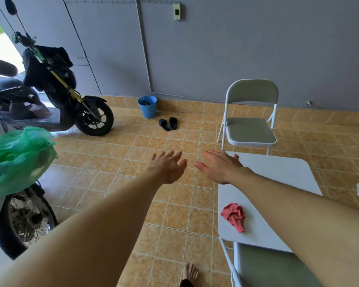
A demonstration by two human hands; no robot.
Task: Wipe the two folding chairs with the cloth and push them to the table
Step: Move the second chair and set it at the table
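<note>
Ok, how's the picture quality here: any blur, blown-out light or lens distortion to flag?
Head view: strong wide-angle bowing, the wall pipe curves; daylight at the top-left opening is blown out; the motorbike wheel at the lower left is smeared soft; the red cloth and far folding chair read clearly under soft, even light with faint shadows.
</note>
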